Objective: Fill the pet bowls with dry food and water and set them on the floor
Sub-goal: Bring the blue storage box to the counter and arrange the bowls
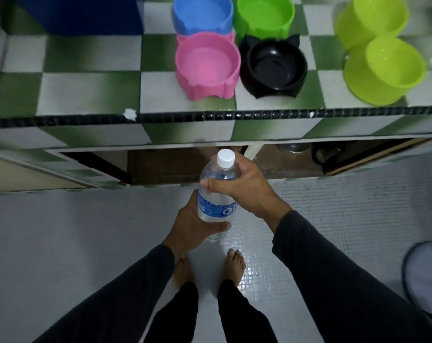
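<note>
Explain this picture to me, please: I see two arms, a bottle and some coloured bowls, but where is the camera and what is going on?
There is no machine here. A person wears a wide-angle camera on the head, looking down, so you see their own dark-sleeved arms and bare feet.

Both hands hold a clear water bottle above the floor. The left hand supports its lower part; the right hand has its grip around the shoulder, just under the white cap, which is still on.

Ahead is a green-and-white checkered tiled counter. On it stand a blue bowl, a green bowl, a pink bowl, a black bowl and two lime-green bowls joined side by side. No dry food shows in any of them, as far as the view tells.
</note>
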Motion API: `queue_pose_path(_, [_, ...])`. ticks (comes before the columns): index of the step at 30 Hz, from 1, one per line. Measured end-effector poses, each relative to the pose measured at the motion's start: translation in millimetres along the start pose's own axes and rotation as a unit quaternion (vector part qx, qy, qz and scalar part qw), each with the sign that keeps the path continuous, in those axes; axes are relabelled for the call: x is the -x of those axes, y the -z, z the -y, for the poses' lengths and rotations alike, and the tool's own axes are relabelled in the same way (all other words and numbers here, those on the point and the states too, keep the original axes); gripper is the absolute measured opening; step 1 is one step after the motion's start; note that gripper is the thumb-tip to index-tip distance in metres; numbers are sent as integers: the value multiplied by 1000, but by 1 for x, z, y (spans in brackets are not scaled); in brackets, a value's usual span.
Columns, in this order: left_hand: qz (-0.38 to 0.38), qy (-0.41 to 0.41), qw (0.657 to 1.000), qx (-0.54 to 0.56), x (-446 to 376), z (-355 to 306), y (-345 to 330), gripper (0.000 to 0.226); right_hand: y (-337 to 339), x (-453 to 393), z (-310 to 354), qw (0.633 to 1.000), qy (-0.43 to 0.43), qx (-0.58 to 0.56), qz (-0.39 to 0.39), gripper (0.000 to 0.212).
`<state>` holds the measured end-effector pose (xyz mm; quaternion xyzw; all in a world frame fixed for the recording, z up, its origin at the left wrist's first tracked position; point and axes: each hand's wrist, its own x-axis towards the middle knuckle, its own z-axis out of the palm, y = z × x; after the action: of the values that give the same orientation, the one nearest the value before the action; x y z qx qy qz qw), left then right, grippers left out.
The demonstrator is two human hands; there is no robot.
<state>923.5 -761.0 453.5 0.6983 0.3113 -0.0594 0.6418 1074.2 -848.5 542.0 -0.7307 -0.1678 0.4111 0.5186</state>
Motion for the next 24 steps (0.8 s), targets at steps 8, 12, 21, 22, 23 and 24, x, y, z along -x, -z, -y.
queue_pose_path(8, [-1,-29,1000,8,35,-83,21,101,13,36,96,999,27,31,1,45])
queue_pose_path(12, [-7,-67,998,-8,48,-127,31,103,19,51,139,998,45,27,-15,46])
queue_pose_path(21, [10,-110,994,19,63,-210,54,86,31,81,227,992,103,28,-66,41])
queue_pose_path(22, [17,-123,992,20,64,-221,56,84,34,83,236,991,110,35,-72,42])
queue_pose_path(23, [24,-135,990,19,64,-231,57,83,36,85,243,989,114,39,-81,42])
queue_pose_path(24, [32,-146,989,16,64,-241,58,81,39,87,250,988,119,42,-89,43])
